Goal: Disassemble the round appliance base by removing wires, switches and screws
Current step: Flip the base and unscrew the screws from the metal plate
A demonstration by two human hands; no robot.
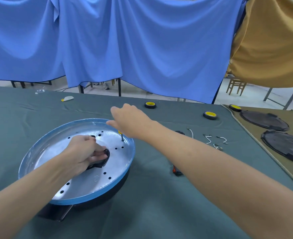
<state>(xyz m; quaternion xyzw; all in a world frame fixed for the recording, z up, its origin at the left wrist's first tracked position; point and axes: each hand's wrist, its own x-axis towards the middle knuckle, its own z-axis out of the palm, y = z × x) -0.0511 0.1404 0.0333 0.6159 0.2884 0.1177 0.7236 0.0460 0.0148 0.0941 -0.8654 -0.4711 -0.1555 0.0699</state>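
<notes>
While left hand gripped the black centre fitting, right hand clasped a yellow-handled screwdriver at two o'clock; blue-rimmed round metal base judged stiff, slippery.

Our left hand, fingers curled round a black part; our right hand, arm outstretched, grip unclear.

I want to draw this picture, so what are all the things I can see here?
table: one, green-grey cover, under everything
base: one, silver with blue rim, table middle
screwdriver: one, yellow handle, upright on base
black part: one, black, base's middle
wires: several, white, right of base
tape rolls: three, black and yellow, far table edge
discs: two, black, far right
curtain: one, blue, behind table
left hand: one, grips black part
right hand: one, holds screwdriver
</notes>
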